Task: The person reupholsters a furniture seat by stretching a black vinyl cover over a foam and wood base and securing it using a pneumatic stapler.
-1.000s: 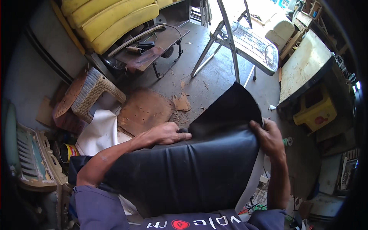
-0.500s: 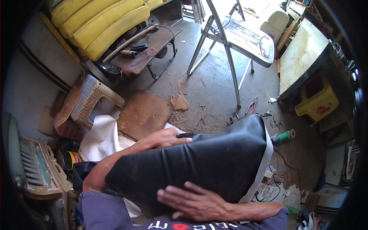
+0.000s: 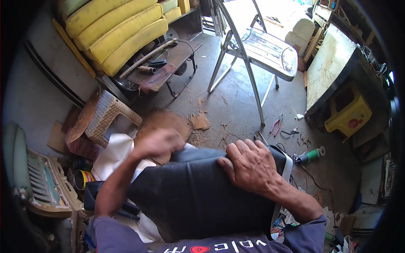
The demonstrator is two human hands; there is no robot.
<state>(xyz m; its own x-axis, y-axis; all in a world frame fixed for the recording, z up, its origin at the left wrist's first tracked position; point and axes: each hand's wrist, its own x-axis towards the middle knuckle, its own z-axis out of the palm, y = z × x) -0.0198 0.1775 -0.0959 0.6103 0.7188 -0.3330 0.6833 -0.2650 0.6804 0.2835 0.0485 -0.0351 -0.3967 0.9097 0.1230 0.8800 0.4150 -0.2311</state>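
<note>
Hands work a black cushion cover (image 3: pixel 198 198): right hand (image 3: pixel 249 166) lies flat, fingers curled over its top edge. Left hand (image 3: pixel 158 143) (blurred) grips the far edge; its fingers can't be made out.

Yellow cushions (image 3: pixel 118 33), a folding chair (image 3: pixel 263 50), pliers (image 3: pixel 276 125) on the floor (image 3: pixel 236 101).
</note>
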